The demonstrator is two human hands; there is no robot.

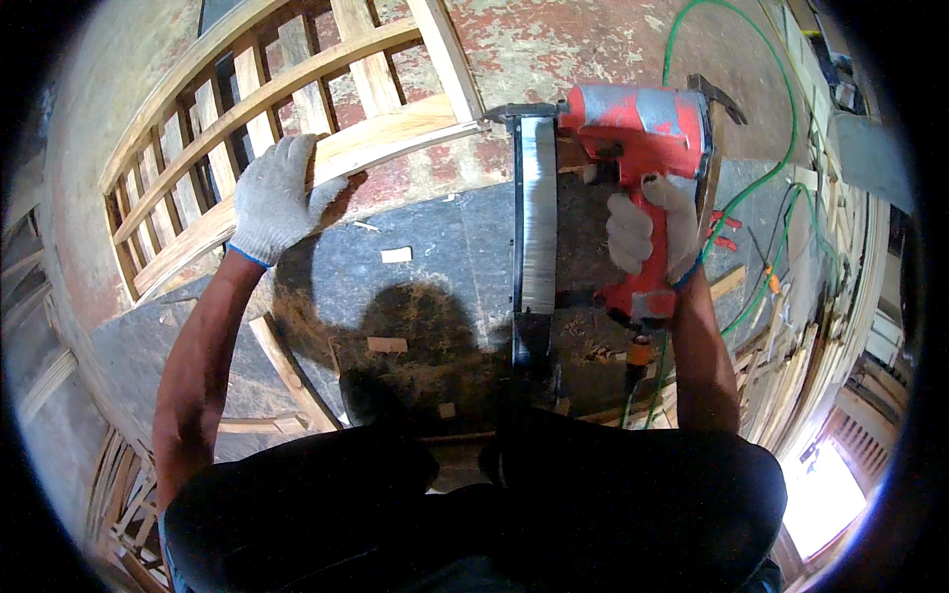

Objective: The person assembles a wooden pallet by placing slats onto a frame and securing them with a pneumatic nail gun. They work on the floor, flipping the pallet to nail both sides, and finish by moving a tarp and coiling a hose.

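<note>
My right hand [652, 225], in a pale work glove, is wrapped round the grip of a red and grey pneumatic nail gun [638, 124]. The gun lies level, its nose pointing left and touching or very near the corner of a slatted wooden frame [376, 133]. A long magazine [537, 217] of silvery fasteners hangs from the nose toward me. On the frame's near rail rests my left hand [277, 193], also gloved, thumb apart from the fingers, which lie over the rail's edge. An air hose fitting [639, 351] shows at the base of the grip.
A hammer [720, 119] lies just beyond the gun. The green air hose [791, 128] loops across the right side, near red-handled pliers [727, 235]. Small wood offcuts [395, 255] and sawdust are scattered on the dark sheet before me. Wood strips [806, 346] are stacked along the right.
</note>
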